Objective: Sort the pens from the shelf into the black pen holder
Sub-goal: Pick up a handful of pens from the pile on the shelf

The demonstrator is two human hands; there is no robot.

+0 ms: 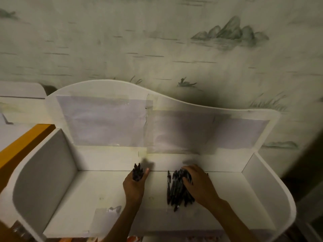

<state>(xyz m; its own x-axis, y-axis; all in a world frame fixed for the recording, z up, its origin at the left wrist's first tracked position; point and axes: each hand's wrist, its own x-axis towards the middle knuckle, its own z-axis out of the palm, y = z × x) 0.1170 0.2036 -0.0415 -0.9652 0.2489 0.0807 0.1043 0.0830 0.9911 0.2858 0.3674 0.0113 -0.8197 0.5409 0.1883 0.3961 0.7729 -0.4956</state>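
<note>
Your left hand [135, 185] grips a small bundle of pens [137, 173]; your right hand [198, 183] curls over the pile [178, 189] at 3 o'clock. Gather few, tips aligned. Holder not in view.

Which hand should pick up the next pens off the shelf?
Probably the right hand: it already rests on the pile of pens on the shelf. The left hand is already gripping a bundle of pens.
</note>
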